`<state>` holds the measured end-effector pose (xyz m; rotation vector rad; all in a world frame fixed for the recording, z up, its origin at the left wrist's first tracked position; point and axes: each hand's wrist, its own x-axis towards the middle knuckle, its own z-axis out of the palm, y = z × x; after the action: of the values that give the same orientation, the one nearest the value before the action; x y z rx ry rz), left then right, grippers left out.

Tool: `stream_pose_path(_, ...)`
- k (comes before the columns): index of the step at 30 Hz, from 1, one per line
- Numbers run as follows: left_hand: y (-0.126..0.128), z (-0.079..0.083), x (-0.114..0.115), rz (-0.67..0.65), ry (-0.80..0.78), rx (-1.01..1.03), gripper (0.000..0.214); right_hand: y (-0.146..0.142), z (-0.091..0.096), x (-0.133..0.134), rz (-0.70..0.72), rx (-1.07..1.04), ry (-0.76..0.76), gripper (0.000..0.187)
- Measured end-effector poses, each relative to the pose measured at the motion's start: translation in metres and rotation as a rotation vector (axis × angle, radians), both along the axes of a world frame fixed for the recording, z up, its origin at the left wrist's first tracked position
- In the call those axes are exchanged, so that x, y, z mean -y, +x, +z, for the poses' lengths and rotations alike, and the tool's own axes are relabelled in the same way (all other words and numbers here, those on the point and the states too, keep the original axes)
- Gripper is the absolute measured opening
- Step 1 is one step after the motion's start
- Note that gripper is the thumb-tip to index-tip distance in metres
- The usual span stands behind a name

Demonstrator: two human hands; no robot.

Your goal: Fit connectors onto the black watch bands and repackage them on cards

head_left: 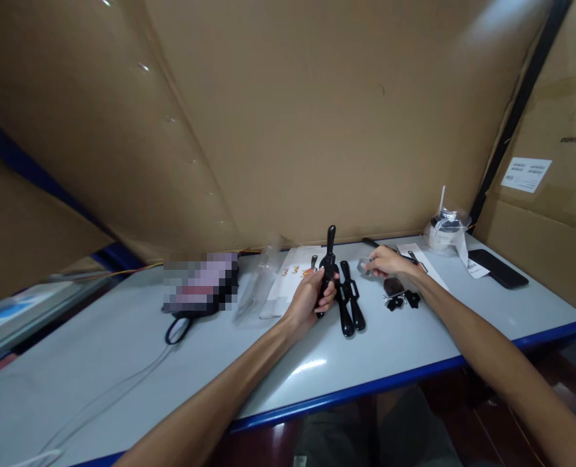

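My left hand is closed around a black spokeshave, held upright with one handle pointing up. Beside it on the table lie two more black spokeshave bodies, side by side. Further right, my right hand pinches a small see-through plastic bag at the tabletop; its contents are too small to tell. Just nearer than that hand rest a dark square blade, several small silvery screws and black cap pieces.
Printed sheets and a clear plastic sleeve lie left of my hands. A dark pouch with a loop sits further left. At the right are a black phone and a bagged cup. Cardboard walls the back.
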<state>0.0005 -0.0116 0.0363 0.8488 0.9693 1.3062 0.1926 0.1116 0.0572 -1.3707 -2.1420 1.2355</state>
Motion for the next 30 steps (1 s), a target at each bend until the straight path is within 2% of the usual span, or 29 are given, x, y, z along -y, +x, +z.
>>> stream_pose_path(4, 0.001, -0.002, 0.001, 0.004, 0.037, -0.053, 0.035, -0.005, 0.011, 0.015, 0.146, -0.261, -0.098, 0.025)
stream_pose_path(10, 0.002, -0.005, 0.002, -0.048, 0.021, -0.056, 0.038, -0.013, 0.021, 0.035, 0.322, -0.296, -0.187, 0.025)
stream_pose_path(17, 0.005, -0.004, 0.003, -0.092, 0.005, -0.163, 0.052, -0.015, 0.014, 0.033, 0.368, -0.250, -0.194, 0.025)
stream_pose_path(24, 0.011, -0.005, 0.007, -0.071, 0.058, -0.204, 0.047, -0.016, 0.014, 0.034, 0.362, -0.326, -0.227, 0.012)
stream_pose_path(30, 0.011, -0.007, 0.006, -0.049, 0.086, -0.202, 0.048, -0.017, 0.010, 0.029, 0.306, -0.318, -0.124, 0.023)
